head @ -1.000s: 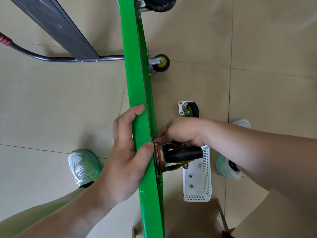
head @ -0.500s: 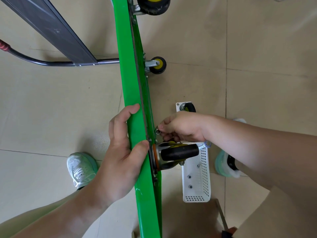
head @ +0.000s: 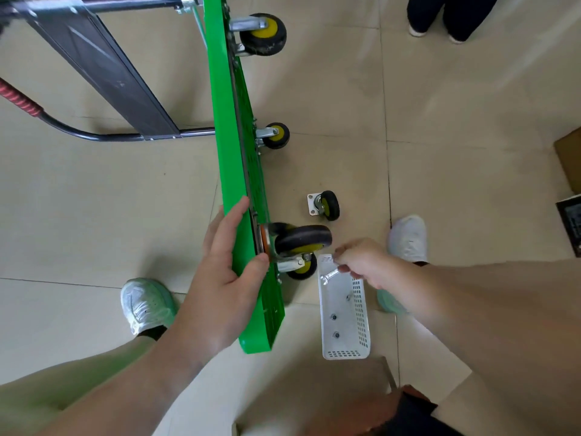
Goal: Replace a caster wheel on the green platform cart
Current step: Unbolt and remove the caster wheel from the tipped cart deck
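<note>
The green platform cart [head: 231, 127] stands on its long edge, wheels pointing right. My left hand [head: 228, 265] grips its upper edge, thumb against the mounting plate of a black and yellow caster [head: 301, 239] that sits against the deck. My right hand [head: 361, 261] holds a small silver wrench [head: 330, 276] over the near end of a white perforated basket [head: 358, 350]. A loose caster [head: 325, 205] with its plate lies on the floor to the right of the cart.
Several bolts lie in the basket. Two more casters [head: 265, 34] [head: 276, 135] stick out of the cart's underside. The folded handle [head: 103, 138] lies at left. My shoes [head: 146, 305] [head: 408, 237] flank the cart. Another person's legs [head: 449, 14] stand at top right, a box [head: 569, 158] at right.
My right hand has left the caster's mounting plate and moved right and down to the basket, now with the wrench in it. The camera has pulled back; my left hand stays on the cart.
</note>
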Action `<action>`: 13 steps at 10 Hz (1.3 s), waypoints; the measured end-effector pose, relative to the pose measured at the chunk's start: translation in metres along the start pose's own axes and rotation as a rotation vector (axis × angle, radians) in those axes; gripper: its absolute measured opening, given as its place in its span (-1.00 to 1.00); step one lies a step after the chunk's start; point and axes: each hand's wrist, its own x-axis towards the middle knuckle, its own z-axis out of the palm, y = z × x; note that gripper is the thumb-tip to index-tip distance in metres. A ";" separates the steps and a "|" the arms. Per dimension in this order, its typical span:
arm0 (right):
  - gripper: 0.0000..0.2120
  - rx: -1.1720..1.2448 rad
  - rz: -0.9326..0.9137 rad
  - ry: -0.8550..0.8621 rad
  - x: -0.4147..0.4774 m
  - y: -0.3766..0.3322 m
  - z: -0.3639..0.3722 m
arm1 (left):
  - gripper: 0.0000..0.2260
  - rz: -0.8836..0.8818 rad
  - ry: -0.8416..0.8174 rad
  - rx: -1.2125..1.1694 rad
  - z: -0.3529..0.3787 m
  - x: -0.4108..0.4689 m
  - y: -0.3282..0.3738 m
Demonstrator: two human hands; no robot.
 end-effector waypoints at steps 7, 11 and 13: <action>-0.78 0.261 0.169 0.114 0.034 0.130 0.068 | -0.45 0.048 0.005 0.033 0.011 -0.021 -0.010; -0.81 0.299 -0.047 0.128 0.031 0.084 0.029 | -0.40 -0.019 -0.081 0.104 0.000 -0.009 -0.002; -0.71 0.179 -0.732 0.207 -0.091 -0.019 -0.020 | -0.34 0.013 -0.190 0.294 -0.008 0.003 0.006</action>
